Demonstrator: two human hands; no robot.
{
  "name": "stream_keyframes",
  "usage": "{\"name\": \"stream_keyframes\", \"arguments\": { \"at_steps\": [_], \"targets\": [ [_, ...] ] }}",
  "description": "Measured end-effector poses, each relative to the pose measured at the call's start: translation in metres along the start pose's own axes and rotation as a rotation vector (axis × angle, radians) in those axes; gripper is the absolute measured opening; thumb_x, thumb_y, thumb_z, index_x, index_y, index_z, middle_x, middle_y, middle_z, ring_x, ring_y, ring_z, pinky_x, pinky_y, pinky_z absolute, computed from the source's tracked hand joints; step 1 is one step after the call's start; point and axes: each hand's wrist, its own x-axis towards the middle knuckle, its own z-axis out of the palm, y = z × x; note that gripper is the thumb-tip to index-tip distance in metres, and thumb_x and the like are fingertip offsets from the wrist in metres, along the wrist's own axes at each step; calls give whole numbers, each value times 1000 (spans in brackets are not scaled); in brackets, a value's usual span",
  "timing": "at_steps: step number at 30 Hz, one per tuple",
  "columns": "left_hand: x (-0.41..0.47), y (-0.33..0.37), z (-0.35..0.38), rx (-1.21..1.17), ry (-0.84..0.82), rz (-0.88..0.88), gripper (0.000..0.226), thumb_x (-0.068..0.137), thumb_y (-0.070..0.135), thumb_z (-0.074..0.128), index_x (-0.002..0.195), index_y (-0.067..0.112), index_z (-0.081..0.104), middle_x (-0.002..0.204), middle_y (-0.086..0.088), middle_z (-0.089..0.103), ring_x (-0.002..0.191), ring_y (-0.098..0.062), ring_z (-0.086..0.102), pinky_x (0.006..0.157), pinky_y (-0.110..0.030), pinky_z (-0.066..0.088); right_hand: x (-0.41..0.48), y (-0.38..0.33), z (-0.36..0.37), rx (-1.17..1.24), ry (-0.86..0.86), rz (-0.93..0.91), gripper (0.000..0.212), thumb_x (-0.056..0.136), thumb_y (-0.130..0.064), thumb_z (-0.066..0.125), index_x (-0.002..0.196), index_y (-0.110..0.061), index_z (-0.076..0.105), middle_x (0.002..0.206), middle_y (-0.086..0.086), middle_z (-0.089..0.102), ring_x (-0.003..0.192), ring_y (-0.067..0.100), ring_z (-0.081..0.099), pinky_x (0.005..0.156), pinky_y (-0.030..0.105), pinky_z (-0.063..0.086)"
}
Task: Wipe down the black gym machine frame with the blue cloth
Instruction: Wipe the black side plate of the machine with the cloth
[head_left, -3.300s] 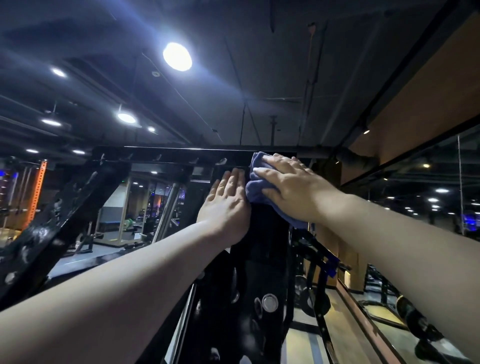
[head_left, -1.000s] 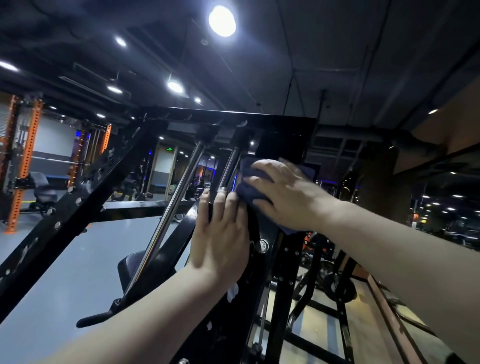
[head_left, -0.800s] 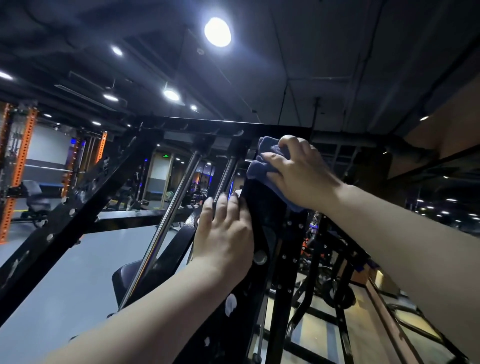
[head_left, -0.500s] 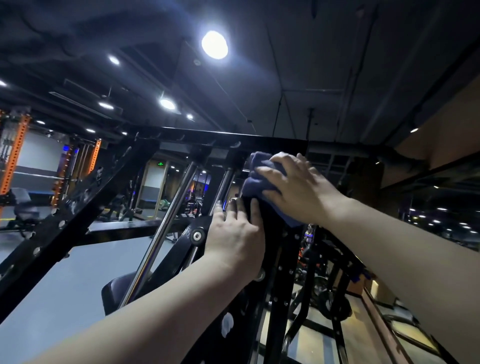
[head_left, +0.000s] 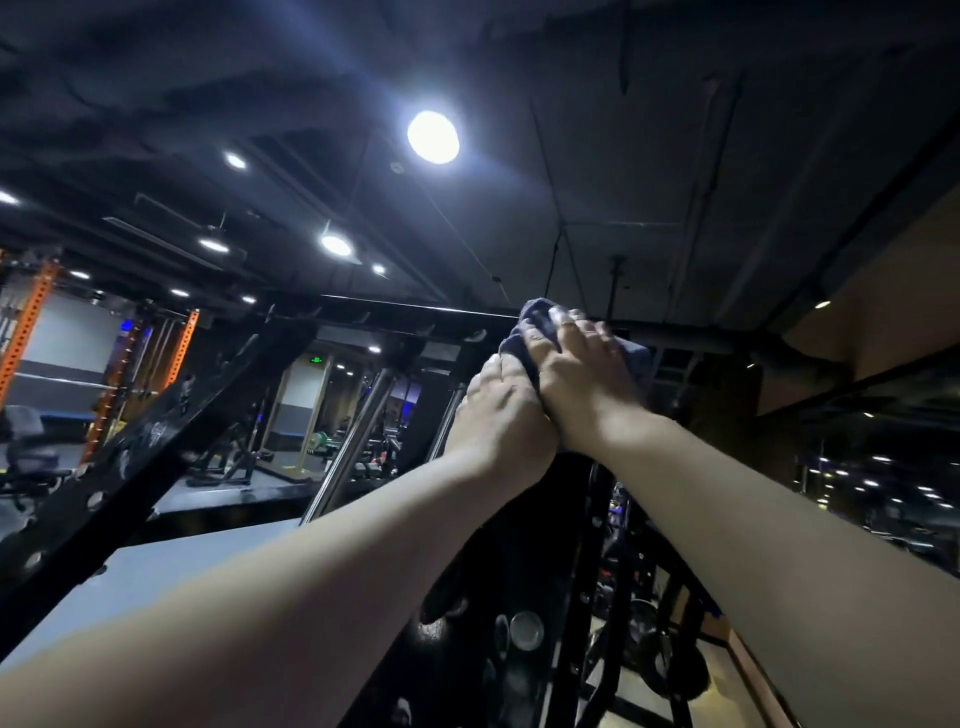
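The black gym machine frame (head_left: 524, 561) rises in front of me, with a top crossbar (head_left: 395, 312) and a slanted beam (head_left: 130, 467) at the left. My right hand (head_left: 582, 379) presses the blue cloth (head_left: 535, 317) against the upright's top end, near the crossbar. The cloth shows above my fingers and at the right of the hand; the rest is hidden under the palm. My left hand (head_left: 501, 415) lies against the upright just left of and below the right hand, touching it, fingers together.
Two chrome guide rods (head_left: 353, 447) run diagonally left of the upright. Orange racks (head_left: 31, 327) and a chair (head_left: 28, 447) stand at far left on the grey floor. Weight plates and other machines sit at lower right. A dark ceiling with bright lamps is overhead.
Both hands slid upward along the upright to its top end. The left hand closed in against the right hand. The camera tilted up slightly.
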Motion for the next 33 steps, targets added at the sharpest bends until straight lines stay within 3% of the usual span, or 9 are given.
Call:
{"name": "stream_keyframes", "arguments": {
  "at_steps": [3,8,12,15,18,20,24,29,33],
  "targets": [
    [8,-8,4,11,9,37,71,102,26,43,159,2,8,166,-18,14,154,-28,13,126,-37,12,4,20,-11,-4,4,-120,65,100,-51,42,160,-34,25,169,3,15,155,23,10,126,38,6],
    [5,-8,22,113,-83,35,64,107,28,27,160,6,-3,169,-13,-4,156,-28,0,126,-41,7,14,24,-16,-35,71,-56,65,94,-48,35,155,-26,39,164,9,28,150,31,25,123,42,15],
    [-13,-8,37,277,-20,-33,60,107,26,28,156,-2,7,165,-24,6,155,-33,5,125,-43,10,-5,27,-9,-41,-36,-231,71,87,-48,33,155,-30,39,166,5,26,153,29,21,126,44,12],
    [-25,-8,36,338,-20,-33,63,110,34,18,157,-4,1,166,-26,1,156,-35,2,125,-44,1,1,38,-21,-35,-25,-151,64,95,-48,34,157,-34,32,167,0,20,155,24,15,127,43,7],
    [-36,-11,33,453,-36,0,64,109,33,18,157,-5,-2,166,-26,1,155,-37,1,126,-46,-2,-10,27,-12,-1,59,-129,56,100,-36,42,155,-25,40,163,11,29,153,33,19,125,45,6],
    [-43,-15,29,485,-67,10,65,107,31,23,157,-4,0,166,-25,4,155,-36,3,126,-46,-1,-25,19,0,-11,49,-225,59,94,-36,42,151,-23,46,160,12,34,152,35,23,124,46,7],
    [-61,-22,18,574,-142,32,65,106,26,23,157,-5,-2,166,-26,2,156,-35,2,127,-47,2,-27,30,-7,-37,-19,-239,55,103,-37,44,157,-32,33,168,0,18,156,21,9,127,41,-1],
    [-70,-20,14,675,-184,37,64,106,24,22,156,-7,-3,165,-29,0,155,-38,8,125,-50,11,-42,17,15,15,115,-119,56,98,-35,43,152,-21,45,160,16,33,151,37,22,126,54,7],
    [-78,-20,15,753,-213,29,64,106,22,24,154,-11,-3,162,-34,-2,153,-44,10,124,-55,11,-41,21,9,-32,32,-216,59,98,-43,36,156,-30,36,166,5,24,155,25,14,127,45,2]
  ]
}}
